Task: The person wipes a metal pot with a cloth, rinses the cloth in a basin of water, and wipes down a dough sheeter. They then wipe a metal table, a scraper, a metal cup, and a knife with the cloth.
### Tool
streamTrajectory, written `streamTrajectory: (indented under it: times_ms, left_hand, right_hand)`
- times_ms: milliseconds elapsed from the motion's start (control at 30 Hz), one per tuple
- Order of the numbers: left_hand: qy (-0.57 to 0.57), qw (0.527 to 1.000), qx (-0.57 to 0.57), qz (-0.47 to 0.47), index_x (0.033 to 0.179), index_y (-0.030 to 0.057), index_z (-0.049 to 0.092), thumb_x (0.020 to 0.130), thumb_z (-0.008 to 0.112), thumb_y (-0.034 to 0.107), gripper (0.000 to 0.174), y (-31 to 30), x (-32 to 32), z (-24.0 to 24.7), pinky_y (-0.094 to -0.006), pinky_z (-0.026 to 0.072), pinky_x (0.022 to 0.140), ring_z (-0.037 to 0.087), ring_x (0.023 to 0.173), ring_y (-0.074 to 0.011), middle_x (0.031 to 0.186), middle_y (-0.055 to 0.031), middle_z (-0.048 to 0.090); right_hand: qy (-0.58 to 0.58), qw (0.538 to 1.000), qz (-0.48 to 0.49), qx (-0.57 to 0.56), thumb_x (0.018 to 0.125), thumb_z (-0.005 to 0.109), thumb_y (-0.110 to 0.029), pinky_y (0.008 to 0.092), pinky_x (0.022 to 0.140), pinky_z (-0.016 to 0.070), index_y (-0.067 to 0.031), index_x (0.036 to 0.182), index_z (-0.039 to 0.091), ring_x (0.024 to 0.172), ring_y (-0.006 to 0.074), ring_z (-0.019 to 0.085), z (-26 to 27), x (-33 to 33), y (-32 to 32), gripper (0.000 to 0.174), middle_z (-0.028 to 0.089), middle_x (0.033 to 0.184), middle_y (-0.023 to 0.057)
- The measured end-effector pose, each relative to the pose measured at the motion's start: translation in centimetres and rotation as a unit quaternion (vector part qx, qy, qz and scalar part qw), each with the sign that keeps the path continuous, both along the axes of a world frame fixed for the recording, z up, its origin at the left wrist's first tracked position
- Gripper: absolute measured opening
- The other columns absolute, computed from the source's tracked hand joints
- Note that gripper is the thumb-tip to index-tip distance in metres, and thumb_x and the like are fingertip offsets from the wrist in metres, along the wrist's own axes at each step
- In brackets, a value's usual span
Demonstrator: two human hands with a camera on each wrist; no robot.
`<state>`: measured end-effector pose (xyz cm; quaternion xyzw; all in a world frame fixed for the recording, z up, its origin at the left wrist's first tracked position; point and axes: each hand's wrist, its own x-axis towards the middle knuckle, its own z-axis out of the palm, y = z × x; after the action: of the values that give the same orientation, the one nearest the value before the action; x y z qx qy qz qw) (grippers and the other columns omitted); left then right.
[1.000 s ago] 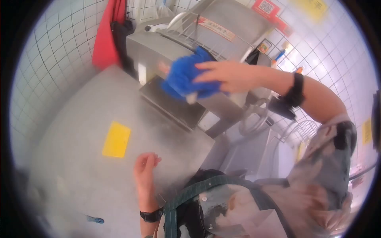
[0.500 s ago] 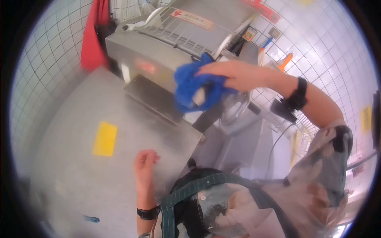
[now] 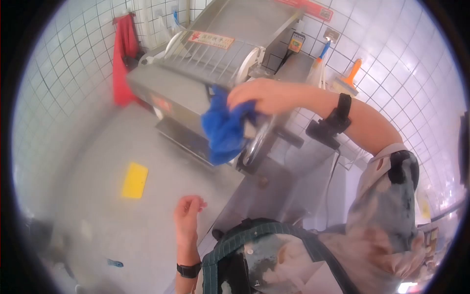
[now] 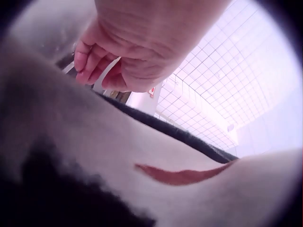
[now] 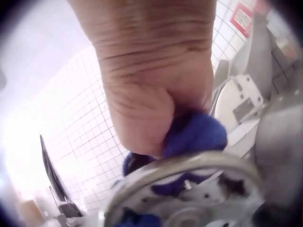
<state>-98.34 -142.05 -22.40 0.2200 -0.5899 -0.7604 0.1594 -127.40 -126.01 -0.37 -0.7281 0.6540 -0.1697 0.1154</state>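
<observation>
My right hand [image 3: 264, 95] grips a bunched blue cloth [image 3: 221, 131] at the right end of a metal machine [image 3: 171, 81] with a sloping top and a wire guard. The cloth hangs down over the machine's front corner. In the right wrist view, a round handwheel [image 5: 189, 163] stands in front of the cloth, and blue shows between its spokes. My left hand [image 3: 187, 211] holds nothing; its fingers are loosely curled near the front edge of the metal table [image 3: 98, 196], and they look the same in the left wrist view.
A yellow card [image 3: 134, 180] lies on the table, with a small dark blue object [image 3: 115, 263] nearer me. Red cloth [image 3: 123, 63] hangs at the back left. An orange-handled brush [image 3: 350, 76] hangs on the tiled wall at right.
My right hand has carried the cloth along the machine's front to its right end, by the wheel. The head view has shifted. My left hand stays loosely curled over the table.
</observation>
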Motion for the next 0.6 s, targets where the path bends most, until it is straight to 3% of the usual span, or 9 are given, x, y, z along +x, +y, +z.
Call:
streamTrajectory:
  times_ms: [200, 267, 300, 333, 400, 433, 500, 567, 600]
  left_hand:
    - [-0.057, 0.995, -0.012, 0.085, 0.095, 0.0002, 0.060, 0.090, 0.058, 0.011, 0.012, 2.5, 3.8, 0.7, -0.0265, 0.0449, 0.069, 0.064, 0.078, -0.0173, 0.086, -0.0070, 0.063]
    - [-0.065, 0.986, -0.029, 0.149, 0.095, 0.0010, 0.061, 0.091, 0.057, 0.011, 0.012, 3.2, 6.2, 0.1, -0.0265, 0.0452, 0.068, 0.064, 0.078, -0.0174, 0.085, -0.0076, 0.063]
    - [-0.065, 0.985, -0.032, 0.156, 0.095, 0.0010, 0.061, 0.091, 0.057, 0.011, 0.012, 3.5, 7.6, -0.3, -0.0265, 0.0452, 0.068, 0.064, 0.078, -0.0174, 0.085, -0.0076, 0.063]
    - [-0.072, 0.979, -0.021, 0.192, 0.095, 0.0014, 0.061, 0.091, 0.058, 0.012, 0.012, 3.7, 8.9, -0.7, -0.0263, 0.0453, 0.066, 0.064, 0.077, -0.0172, 0.084, -0.0075, 0.063]
    - [-0.079, 0.969, -0.007, 0.234, 0.096, 0.0018, 0.061, 0.091, 0.058, 0.012, 0.012, 4.6, 10.7, -1.4, -0.0261, 0.0455, 0.065, 0.064, 0.076, -0.0171, 0.084, -0.0075, 0.064]
    - [-0.100, 0.957, 0.005, 0.273, 0.096, 0.0021, 0.061, 0.090, 0.058, 0.013, 0.012, 5.1, 11.5, -1.7, -0.0257, 0.0455, 0.064, 0.064, 0.076, -0.0167, 0.083, -0.0071, 0.063]
    - [-0.129, 0.941, 0.018, 0.311, 0.096, 0.0024, 0.060, 0.090, 0.059, 0.014, 0.013, 5.8, 13.0, -2.4, -0.0253, 0.0456, 0.063, 0.064, 0.075, -0.0164, 0.083, -0.0068, 0.063]
    - [-0.109, 0.944, 0.025, 0.310, 0.096, 0.0023, 0.060, 0.090, 0.059, 0.015, 0.014, 5.9, 13.4, -3.6, -0.0255, 0.0456, 0.062, 0.064, 0.074, -0.0163, 0.082, -0.0059, 0.063]
    - [-0.113, 0.944, 0.027, 0.310, 0.096, 0.0023, 0.060, 0.090, 0.059, 0.015, 0.014, 6.3, 12.9, -3.5, -0.0255, 0.0456, 0.062, 0.064, 0.074, -0.0163, 0.082, -0.0059, 0.063]
  right_hand:
    - [0.030, 0.999, -0.009, 0.016, 0.064, 0.046, 0.007, 0.0387, 0.094, 0.0434, -0.0023, 0.109, 0.063, 0.111, 0.0348, 0.053, 1.8, -2.4, 0.9, 0.049, 0.059, 0.119, 0.0156]
    - [0.095, 0.993, -0.066, 0.039, 0.065, 0.047, 0.005, 0.0391, 0.091, 0.0458, -0.0033, 0.109, 0.065, 0.107, 0.0356, 0.056, 4.0, -4.4, 1.3, 0.048, 0.062, 0.113, 0.0172]
    - [0.101, 0.977, -0.167, 0.084, 0.062, 0.049, 0.003, 0.0387, 0.084, 0.0490, -0.0034, 0.104, 0.066, 0.098, 0.0335, 0.060, 5.8, -4.3, 1.9, 0.046, 0.063, 0.107, 0.0153]
    - [0.188, 0.969, -0.160, -0.017, 0.062, 0.050, 0.002, 0.0408, 0.079, 0.0503, -0.0047, 0.104, 0.067, 0.094, 0.0346, 0.061, 5.3, -7.7, 2.9, 0.046, 0.064, 0.104, 0.0170]
    - [0.279, 0.914, -0.295, 0.000, 0.065, 0.051, 0.001, 0.0420, 0.079, 0.0502, -0.0053, 0.106, 0.065, 0.095, 0.0362, 0.061, 5.2, -10.7, 3.6, 0.044, 0.065, 0.102, 0.0181]
    - [0.279, 0.916, -0.289, 0.001, 0.065, 0.051, 0.001, 0.0420, 0.079, 0.0502, -0.0053, 0.106, 0.065, 0.095, 0.0362, 0.061, 3.6, -11.4, 3.3, 0.044, 0.065, 0.102, 0.0181]
    - [0.275, 0.884, -0.374, 0.062, 0.068, 0.053, -0.001, 0.0430, 0.081, 0.0490, -0.0065, 0.108, 0.062, 0.097, 0.0378, 0.060, -0.4, -11.3, 2.7, 0.042, 0.065, 0.100, 0.0171]
    - [0.324, 0.876, -0.352, 0.061, 0.071, 0.053, -0.001, 0.0433, 0.082, 0.0484, -0.0075, 0.109, 0.060, 0.097, 0.0371, 0.060, -1.4, -10.8, 2.0, 0.039, 0.065, 0.100, 0.0159]
    - [0.296, 0.902, -0.315, 0.022, 0.071, 0.052, -0.001, 0.0433, 0.080, 0.0486, -0.0078, 0.107, 0.060, 0.095, 0.0367, 0.060, -1.5, -10.1, 2.2, 0.038, 0.064, 0.100, 0.0154]
